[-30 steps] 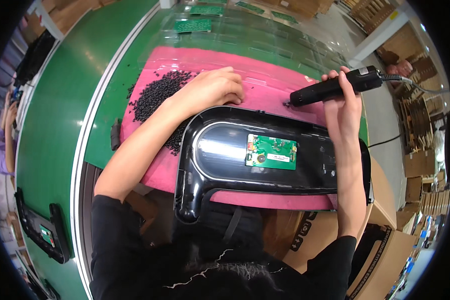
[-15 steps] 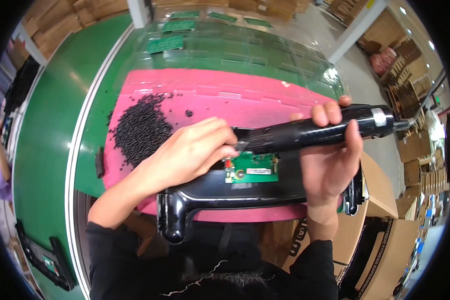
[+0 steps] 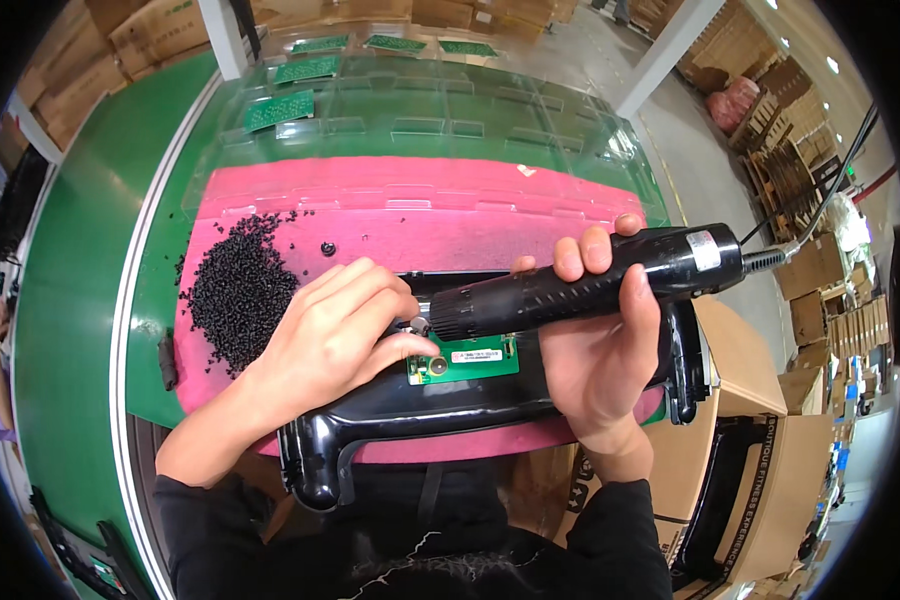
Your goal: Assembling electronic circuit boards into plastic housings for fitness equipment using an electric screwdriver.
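My right hand [image 3: 605,345] is wrapped around a black electric screwdriver [image 3: 570,290], held almost level, its nose pointing left. Close against that nose, my left hand [image 3: 340,325] has its fingers and thumb pinched together; what sits between them is hidden. Under the nose lies a green circuit board [image 3: 485,366] with a white label, set in a black plastic housing [image 3: 435,405] with a rounded arm at each end. My left thumb reaches over the board's left corner. The screwdriver's tip is out of sight behind my left fingers.
Left of the housing, small black screws [image 3: 235,295] are heaped on a pink mat [image 3: 450,220]. Clear plastic trays [image 3: 440,127] behind it hold several green boards [image 3: 280,110]. An open cardboard box [image 3: 805,500] stands at the right. A cable [image 3: 835,190] trails from the screwdriver.
The whole view has shifted, so the bench things appear farther left and lower. My left thumb has moved over the board's corner, and the screwdriver's nose has come slightly left over the board.
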`<state>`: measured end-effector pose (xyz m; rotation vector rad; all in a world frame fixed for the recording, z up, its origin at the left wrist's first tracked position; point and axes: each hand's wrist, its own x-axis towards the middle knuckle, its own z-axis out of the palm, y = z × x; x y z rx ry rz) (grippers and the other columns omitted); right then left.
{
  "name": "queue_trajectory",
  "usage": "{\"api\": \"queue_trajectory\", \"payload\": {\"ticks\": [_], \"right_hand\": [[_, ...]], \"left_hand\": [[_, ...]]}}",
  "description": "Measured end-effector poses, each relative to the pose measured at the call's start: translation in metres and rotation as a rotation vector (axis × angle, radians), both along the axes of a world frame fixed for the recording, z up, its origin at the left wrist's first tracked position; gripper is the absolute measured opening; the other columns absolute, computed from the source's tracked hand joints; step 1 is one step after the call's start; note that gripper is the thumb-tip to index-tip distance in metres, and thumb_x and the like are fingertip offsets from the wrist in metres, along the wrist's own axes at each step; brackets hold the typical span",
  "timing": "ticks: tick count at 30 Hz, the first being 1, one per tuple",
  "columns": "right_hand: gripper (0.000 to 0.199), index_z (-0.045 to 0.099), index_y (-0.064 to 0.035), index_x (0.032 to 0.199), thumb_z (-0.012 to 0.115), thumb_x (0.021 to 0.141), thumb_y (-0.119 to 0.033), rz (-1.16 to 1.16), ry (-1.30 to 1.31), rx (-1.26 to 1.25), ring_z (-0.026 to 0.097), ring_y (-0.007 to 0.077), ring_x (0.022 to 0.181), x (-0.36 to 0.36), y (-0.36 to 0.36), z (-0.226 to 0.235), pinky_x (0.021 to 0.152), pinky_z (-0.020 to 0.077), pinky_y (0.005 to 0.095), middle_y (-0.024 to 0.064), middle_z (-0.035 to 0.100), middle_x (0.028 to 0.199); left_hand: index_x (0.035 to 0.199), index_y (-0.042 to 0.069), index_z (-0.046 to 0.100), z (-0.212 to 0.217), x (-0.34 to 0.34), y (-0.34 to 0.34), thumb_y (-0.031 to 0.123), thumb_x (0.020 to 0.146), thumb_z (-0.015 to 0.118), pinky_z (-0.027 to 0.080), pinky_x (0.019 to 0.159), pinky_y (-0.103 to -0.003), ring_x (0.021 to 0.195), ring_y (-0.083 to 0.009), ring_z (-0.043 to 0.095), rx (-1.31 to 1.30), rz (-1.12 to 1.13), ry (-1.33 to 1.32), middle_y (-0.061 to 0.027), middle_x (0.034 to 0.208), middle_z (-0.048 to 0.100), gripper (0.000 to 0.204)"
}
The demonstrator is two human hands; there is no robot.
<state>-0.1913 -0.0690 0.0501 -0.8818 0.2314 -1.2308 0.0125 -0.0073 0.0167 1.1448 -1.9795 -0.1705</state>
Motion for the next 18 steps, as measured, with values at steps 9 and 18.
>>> {"api": "queue_trajectory", "payload": {"ticks": [9,18], "right_hand": [[0.045,0.041,-0.0096,0.122,0.058,0.086,-0.031,0.011,-0.019,-0.169,0.045,0.0120,0.076,0.002,0.008,0.007,0.083,0.0367,0.0404,-0.0021,0.046,0.081],[0.041,0.049,-0.0049,0.098,0.053,0.089,-0.045,-0.118,0.181,-0.343,0.037,0.0082,0.049,-0.021,-0.013,0.014,0.055,0.0332,0.0268,-0.0017,0.046,0.063]], "left_hand": [[0.081,0.001,0.062,-0.001,-0.001,0.006,0.004,0.062,0.075,0.042,0.056,-0.031,0.074,-0.0225,0.060,-0.130,0.034,-0.126,-0.0075,0.081,0.060,0.023],[0.078,0.002,0.064,-0.009,0.002,-0.002,0.011,0.075,0.074,0.051,0.057,-0.033,0.070,-0.0235,0.061,0.033,-0.187,0.036,-0.0065,0.078,0.064,0.014]]}}
